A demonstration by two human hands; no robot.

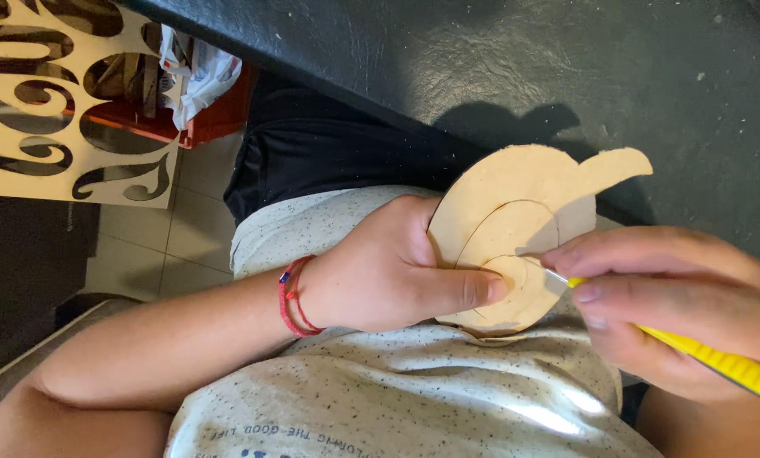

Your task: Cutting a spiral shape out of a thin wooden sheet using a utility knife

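- the person's left hand (388, 267) has its fingers wrapped around the left edge of a flat tan cutout (515, 229), thumb pressed flat across its face; that is a firm grasp on the piece.
- the cutout is a rounded disc shape with a curved tail sticking out at its upper right, and it carries a spiral line scored or cut into its face.
- it is held in the air just above the person's speckled grey shirt (397, 399), at the edge of the dark tabletop (566, 59).
- the right hand (676, 297) is clenched on a yellow craft knife (719, 360); its metal blade tip rests on the spiral line, just beside the left thumb tip.
- a red cord bracelet (293, 297) with 1 small blue bead sits on the left wrist.
- the cutout throws a shadow on the tabletop behind it.
- further left, down at floor level, a pale board with curling openwork shapes (58, 102) stands over the tiled floor (176, 229).
- behind that board is a red crate (210, 119) with white plastic bags bundled in it.
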